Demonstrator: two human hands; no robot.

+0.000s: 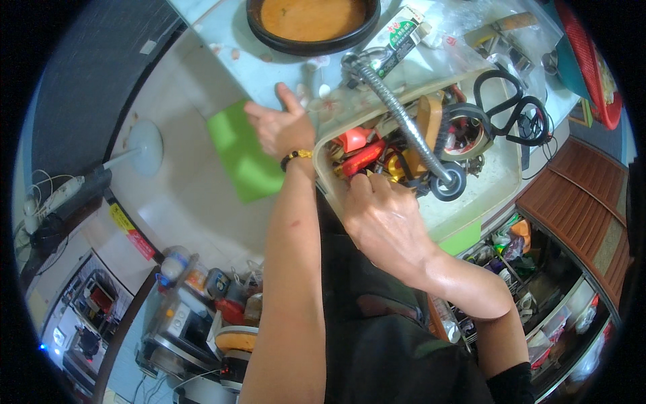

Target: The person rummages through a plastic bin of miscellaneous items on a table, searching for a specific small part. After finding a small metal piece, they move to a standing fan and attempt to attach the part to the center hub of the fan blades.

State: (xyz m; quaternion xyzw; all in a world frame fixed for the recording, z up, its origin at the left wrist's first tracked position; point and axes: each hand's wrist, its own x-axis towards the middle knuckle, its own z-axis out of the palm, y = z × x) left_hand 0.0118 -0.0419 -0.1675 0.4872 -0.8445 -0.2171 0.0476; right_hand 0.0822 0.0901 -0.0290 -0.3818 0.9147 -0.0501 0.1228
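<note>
A pale plastic tub (pixel 488 180) of mixed tools sits at the edge of the light table (pixel 232 57), reached into by the right hand (pixel 385 219). That hand is bent over with its fingers drawn close together; their tips are hidden behind the knuckles, so I cannot tell whether they pinch anything. Just beyond them lies a red handle (pixel 363 158), its far end lost in the clutter. The left hand (pixel 281 131) is spread, thumb apart from the fingers, with nothing seen in it; whether it touches the table edge is unclear. Its wrist wears a bracelet (pixel 296 156), and the forearm covers part of a green sheet (pixel 242 158).

A bendy metal rod (pixel 404 121) crosses above the tub's contents, hiding part of a wooden brush (pixel 429 114). Black scissors handles (pixel 544 122) overhang the tub's far right side, blades hard to make out. Smaller pieces underneath blur together. Farther back, a dark-rimmed bowl (pixel 269 38) is cut off by the top edge, near a carton (pixel 397 44)
</note>
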